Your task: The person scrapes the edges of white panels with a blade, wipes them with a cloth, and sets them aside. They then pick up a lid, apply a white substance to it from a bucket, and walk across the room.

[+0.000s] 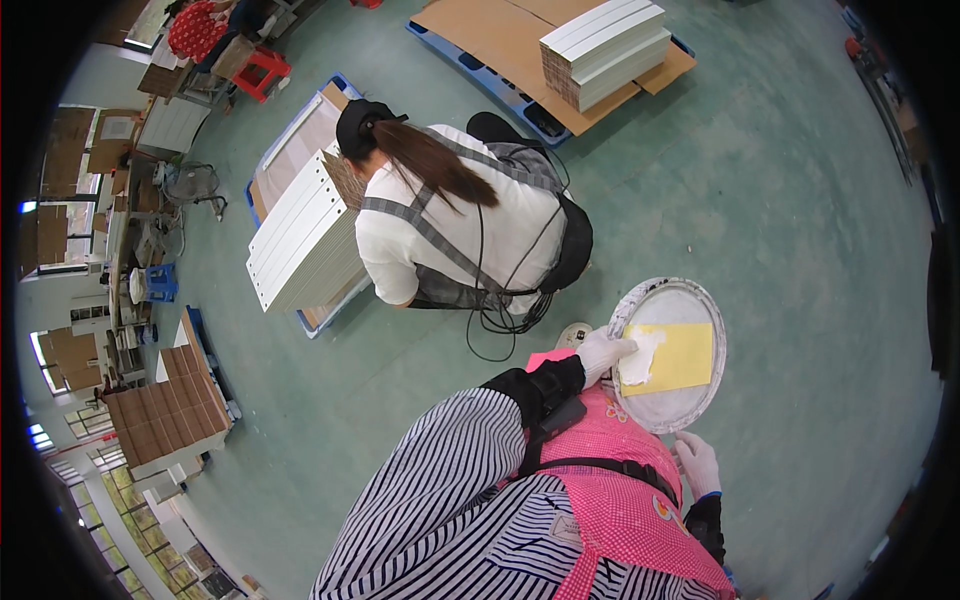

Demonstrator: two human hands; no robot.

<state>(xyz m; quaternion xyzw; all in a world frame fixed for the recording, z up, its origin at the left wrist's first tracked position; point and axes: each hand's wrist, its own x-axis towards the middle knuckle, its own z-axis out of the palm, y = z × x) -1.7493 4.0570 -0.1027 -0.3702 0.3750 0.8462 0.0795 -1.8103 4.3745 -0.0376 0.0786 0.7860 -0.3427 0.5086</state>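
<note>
Fingers of left hand closed on round lid

L grip pinching w/ thumb on top, L arm fwd; R grip closer in.

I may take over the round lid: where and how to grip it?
Grip the lid by its right rim, probably from the right: that curved edge is free, while the left hand holds the opposite edge, nearer the white smear on the yellow sheet.

White boards stand stacked on cardboard, top. Red stool located upper left; fan and blue stool, left.
</note>
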